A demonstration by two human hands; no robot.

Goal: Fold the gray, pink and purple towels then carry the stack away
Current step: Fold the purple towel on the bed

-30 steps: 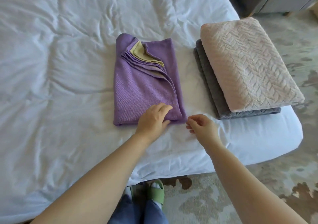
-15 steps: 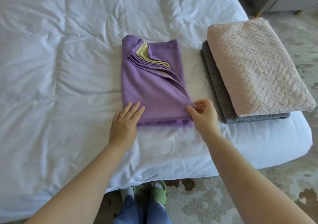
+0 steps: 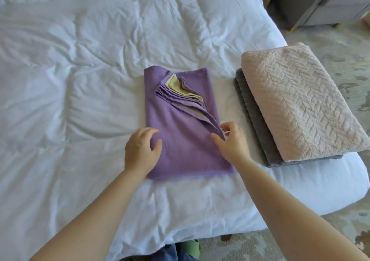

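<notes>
The purple towel [image 3: 180, 140] lies folded in a long rectangle on the white bed [image 3: 80, 80], a little right of the middle of the frame. Near its upper end several of its layers are open like a fan, and a yellow-green cloth [image 3: 176, 84] shows between them. These layer edges run in a slant down to the right edge of the towel.

The left hand [image 3: 140, 150] rests on the left edge of the purple towel, in its lower half. Its fingers are bent and the thumb lies on top of the cloth. The hand is a little blurred, so I cannot tell if it grips the edge or only rests on it.

The right hand [image 3: 232, 142] is at the right edge of the same towel, at the place where the slanted layers end. Its thumb points toward the left and touches the cloth, and its fingers are curled above the edge, a little apart from the thumb. I cannot tell if it pinches the cloth.

At the right of the frame, close beside the purple towel but not touching it, the pink towel [image 3: 300, 104] lies folded on top of the folded gray towel [image 3: 252, 120]. This pile sits at the corner of the bed.

A gray piece of furniture [image 3: 320, 0] stands in the upper right of the frame on a pale patterned carpet [image 3: 344, 56]. At the bottom edge a green slipper [image 3: 190, 248] and some blue trousers [image 3: 170, 253] are partly in view.
</notes>
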